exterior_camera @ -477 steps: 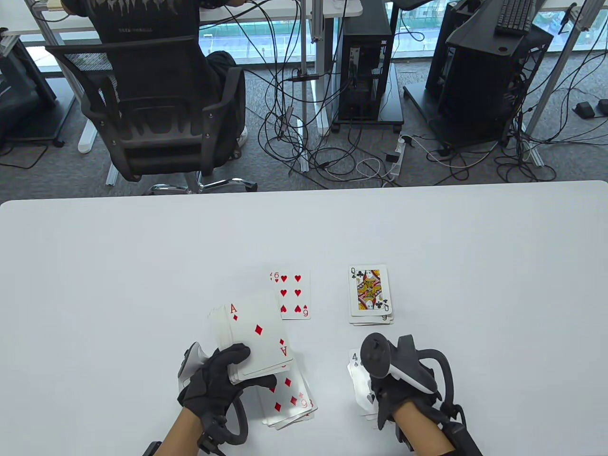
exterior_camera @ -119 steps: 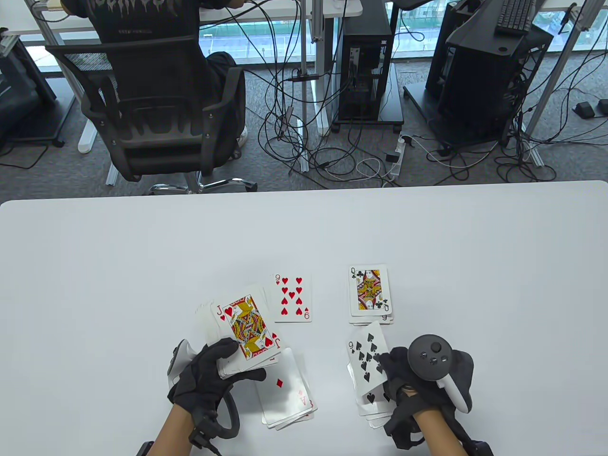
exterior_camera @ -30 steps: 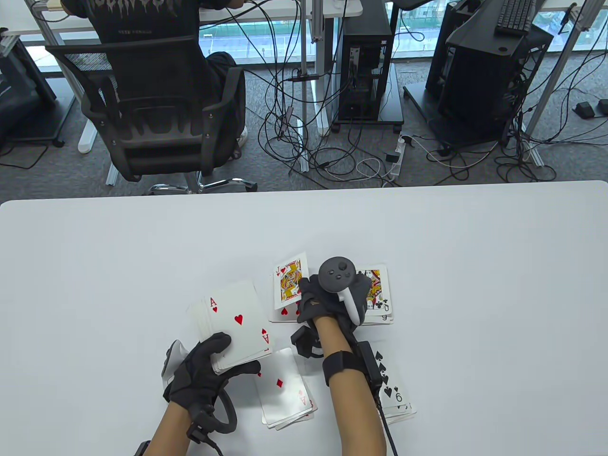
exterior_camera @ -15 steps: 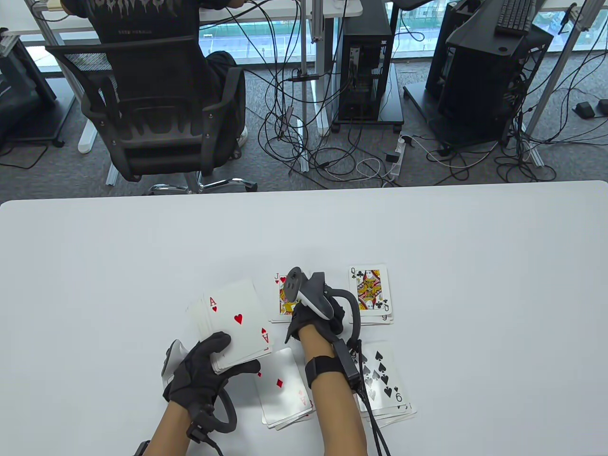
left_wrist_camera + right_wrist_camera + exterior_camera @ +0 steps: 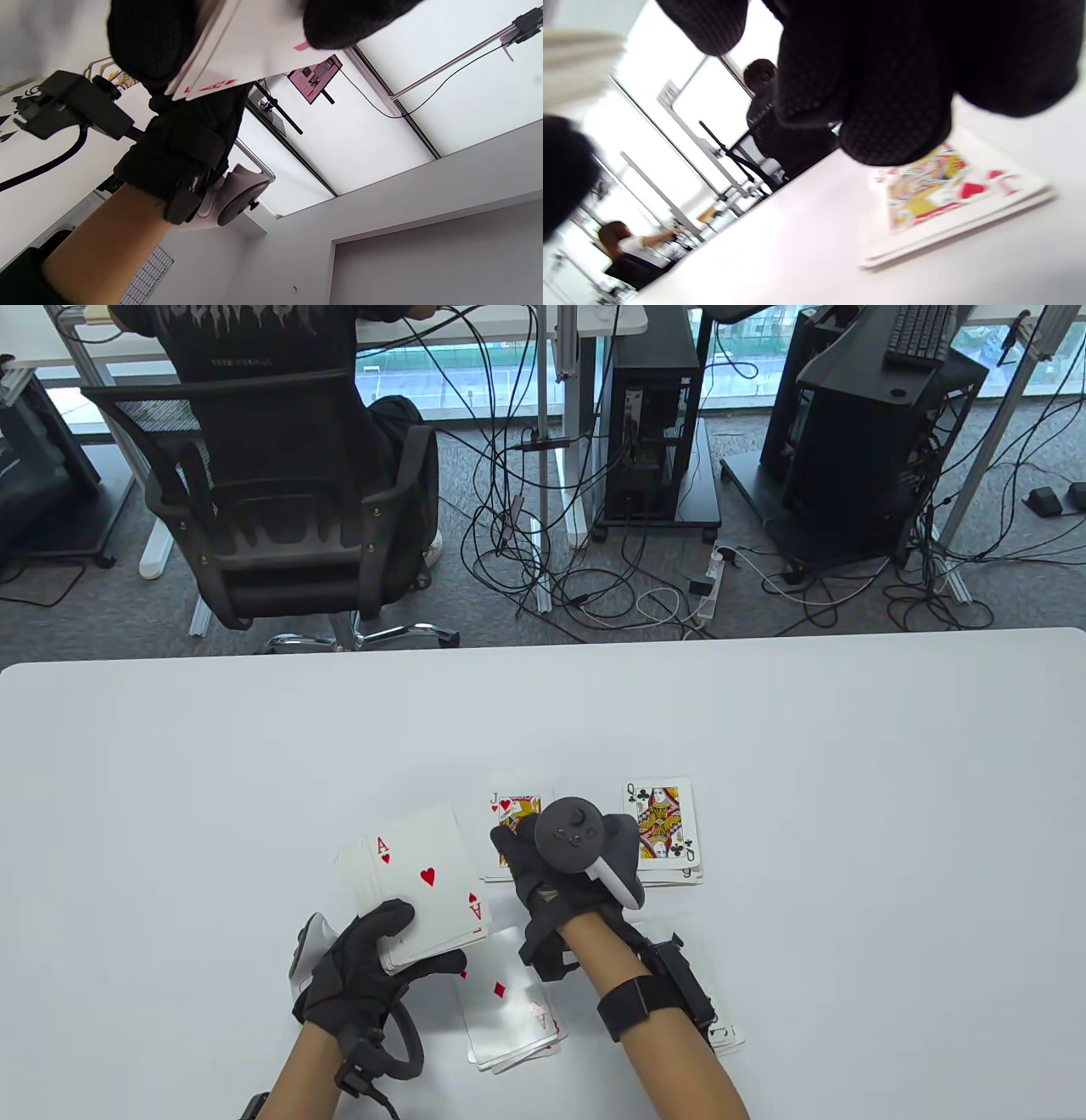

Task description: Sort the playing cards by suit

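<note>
Nearest on the white table (image 5: pixel 212 780), a face-up pile of playing cards topped by the ace of diamonds (image 5: pixel 509 1005) lay between the two forearms. To its right, a second face-up pile (image 5: pixel 725 1035) was mostly hidden under the right forearm and its black wrist strap; only a corner showed, and its suit could not be read in the table view.

The left hand in its black sensor glove (image 5: pixel 361 976) gripped the undealt stack of white-faced cards (image 5: pixel 420 899), thumb on top and fingers curled beneath, with the ace of hearts face up on it. The stack was held off the table, left of centre, partly above the diamonds pile.

Farther out, the right hand in a matching black glove (image 5: pixel 551 874) hovered low over the hearts pile (image 5: pixel 509 806), whose top card was the jack of hearts. In the right wrist view the gloved fingers (image 5: pixel 882 106) hung just above that jack (image 5: pixel 937 190), apart from it and holding nothing; they looked loosely curled.

Just to the right of the hearts pile lay the clubs pile, with the queen of clubs (image 5: pixel 662 823) uppermost.

Beyond the table's far edge a person sat in a black mesh office chair (image 5: pixel 271 500), back turned, among loose floor cables and black computer towers (image 5: pixel 653 424).
</note>
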Demonstrator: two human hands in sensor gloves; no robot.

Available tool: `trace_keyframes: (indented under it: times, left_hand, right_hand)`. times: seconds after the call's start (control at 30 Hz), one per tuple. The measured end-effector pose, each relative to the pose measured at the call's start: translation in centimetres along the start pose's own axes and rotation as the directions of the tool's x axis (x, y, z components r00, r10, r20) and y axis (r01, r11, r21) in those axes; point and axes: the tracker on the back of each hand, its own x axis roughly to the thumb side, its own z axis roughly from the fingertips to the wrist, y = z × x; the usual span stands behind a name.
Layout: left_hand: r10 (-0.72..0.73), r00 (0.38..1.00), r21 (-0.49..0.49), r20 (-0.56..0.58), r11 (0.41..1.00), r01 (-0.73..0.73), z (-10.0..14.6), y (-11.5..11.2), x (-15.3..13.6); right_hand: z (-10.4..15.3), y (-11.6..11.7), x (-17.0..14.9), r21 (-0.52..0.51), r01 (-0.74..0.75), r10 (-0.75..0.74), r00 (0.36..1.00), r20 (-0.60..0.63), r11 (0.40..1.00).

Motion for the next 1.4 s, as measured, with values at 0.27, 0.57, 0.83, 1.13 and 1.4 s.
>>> trace_keyframes:
  times: [0.27,0.57,0.83,1.13,1.4]
  left_hand:
    - [-0.003,1.0,0.001,-0.007,1.0,0.003,0.0,0.0,-0.1]
    - [-0.014,1.0,-0.013,0.0,1.0,0.014,0.0,0.0,0.0]
    - [-0.023,1.0,-0.027,-0.005,0.999,0.023,0.0,0.0,-0.1]
    - [-0.009,1.0,-0.049,0.009,0.999,0.009,-0.1,-0.1,-0.1]
    - [0.019,0.999,-0.046,0.034,0.999,-0.017,-0.2,0.0,0.0]
  right_hand:
    - [3.7,1.0,3.1,0.153,-0.104,0.074,0.979,0.189,0.983]
    - [4.4,2.0,3.7,0.072,-0.158,0.138,0.965,0.225,0.985]
    - [4.8,1.5,3.6,-0.049,-0.165,0.172,0.948,0.268,0.985]
    - [3.8,0.4,3.2,-0.068,-0.088,0.101,0.97,0.222,0.994]
    - [0.9,-2.3,0.9,-0.097,0.136,-0.127,0.987,0.096,0.986]
